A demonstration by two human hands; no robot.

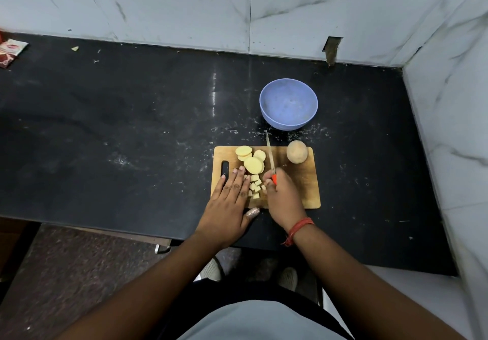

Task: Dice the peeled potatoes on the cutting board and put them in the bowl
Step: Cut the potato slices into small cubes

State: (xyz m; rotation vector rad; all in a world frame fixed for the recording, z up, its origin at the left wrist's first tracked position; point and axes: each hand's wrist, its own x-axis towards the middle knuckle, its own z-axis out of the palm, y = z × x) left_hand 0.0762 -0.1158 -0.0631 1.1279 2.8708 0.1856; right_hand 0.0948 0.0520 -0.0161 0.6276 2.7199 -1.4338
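Observation:
A wooden cutting board lies on the black counter. Round potato slices are stacked at its far left, and small diced cubes lie nearer me between my hands. A whole potato sits at the board's far right corner. My left hand lies flat with straight fingers on the board, beside the cubes. My right hand grips the orange handle of a knife whose blade points away from me, just right of the slices. The blue bowl stands beyond the board and holds nothing visible.
Marble walls close the counter at the back and the right. A red and white packet lies at the far left edge. White specks are scattered on the counter around the board. The counter's front edge runs just under my wrists.

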